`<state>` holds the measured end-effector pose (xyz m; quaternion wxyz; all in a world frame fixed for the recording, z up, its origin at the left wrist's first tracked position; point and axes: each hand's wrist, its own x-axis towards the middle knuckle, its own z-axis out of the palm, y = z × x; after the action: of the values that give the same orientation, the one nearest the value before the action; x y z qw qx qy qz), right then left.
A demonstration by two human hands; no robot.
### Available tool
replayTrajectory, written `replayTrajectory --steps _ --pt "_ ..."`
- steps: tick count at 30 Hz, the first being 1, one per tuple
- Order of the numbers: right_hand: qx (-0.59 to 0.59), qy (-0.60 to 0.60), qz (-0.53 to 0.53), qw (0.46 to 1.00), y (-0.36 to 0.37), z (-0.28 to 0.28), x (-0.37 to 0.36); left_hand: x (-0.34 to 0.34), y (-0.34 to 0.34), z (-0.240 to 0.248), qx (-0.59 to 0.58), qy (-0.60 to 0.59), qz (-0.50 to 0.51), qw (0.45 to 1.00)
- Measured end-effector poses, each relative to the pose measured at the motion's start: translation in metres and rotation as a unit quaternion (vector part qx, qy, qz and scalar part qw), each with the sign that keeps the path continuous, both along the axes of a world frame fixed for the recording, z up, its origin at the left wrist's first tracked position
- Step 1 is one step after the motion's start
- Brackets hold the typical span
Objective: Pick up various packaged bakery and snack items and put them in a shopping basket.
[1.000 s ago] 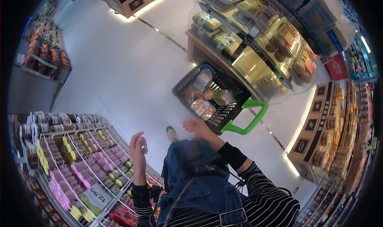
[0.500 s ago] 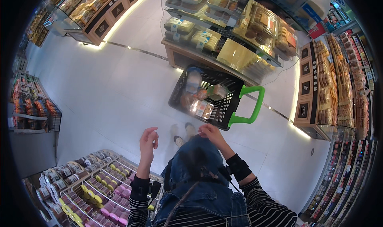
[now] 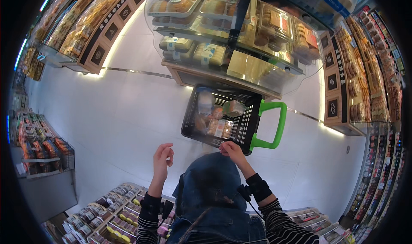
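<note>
My left hand (image 3: 162, 159) is raised in front of me with its fingers loosely bent and apart, nothing visible in it. To its right, my right hand (image 3: 232, 152) hangs over the near rim of a black shopping basket (image 3: 245, 126) with a green handle (image 3: 280, 128). The right fingers are bent loosely and no object shows in them; whether they touch the rim I cannot tell. Inside the basket lie a clear pack of small round snacks (image 3: 220, 128), another clear pack (image 3: 234, 108), and a blue-lidded clear container (image 3: 206, 100).
Just beyond the basket stands a glass-edged display stand (image 3: 180, 70) stacked with packed baked goods. Lit wooden shelving lines the left (image 3: 112, 31) and right (image 3: 332, 93). A snack rack (image 3: 40, 151) stands at the left, and trays of packaged sweets (image 3: 122, 220) are near me.
The view has shifted, so the display stand looks larger and the basket sits slightly lower. My right hand now overlaps the basket's near rim. Both hands keep much the same shape.
</note>
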<state>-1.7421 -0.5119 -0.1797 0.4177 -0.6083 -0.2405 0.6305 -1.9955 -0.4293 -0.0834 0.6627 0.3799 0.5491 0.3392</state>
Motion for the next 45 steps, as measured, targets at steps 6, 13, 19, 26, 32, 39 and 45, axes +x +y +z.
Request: replayTrajectory --steps 6,13,19,26,32,39,45 --pt "-0.034 0.046 -0.043 0.997 0.012 -0.032 -0.004 0.018 0.02 -0.022 -0.049 0.01 -0.043 0.998" --pt "-0.025 -0.052 -0.078 0.995 0.012 -0.115 -0.005 0.051 0.053 -0.058 -0.094 0.016 -0.146 0.985" --pt "-0.06 -0.128 -0.069 0.988 0.048 -0.175 -0.002 0.062 0.091 -0.097 -0.12 0.031 -0.18 0.976" --pt "-0.106 -0.247 0.034 0.963 0.107 -0.25 -0.017 0.065 0.111 -0.147 -0.147 0.013 -0.166 0.975" --pt "-0.168 -0.335 0.106 0.921 0.138 -0.325 -0.014 0.065 0.129 -0.188 -0.168 0.001 -0.16 0.973" --pt "-0.213 -0.327 0.15 0.908 0.153 -0.379 -0.033 0.065 0.154 -0.226 -0.18 0.029 -0.137 0.974" --pt "-0.238 -0.371 0.127 0.889 0.158 -0.413 -0.044 0.057 0.155 -0.248 -0.209 0.046 -0.128 0.968"
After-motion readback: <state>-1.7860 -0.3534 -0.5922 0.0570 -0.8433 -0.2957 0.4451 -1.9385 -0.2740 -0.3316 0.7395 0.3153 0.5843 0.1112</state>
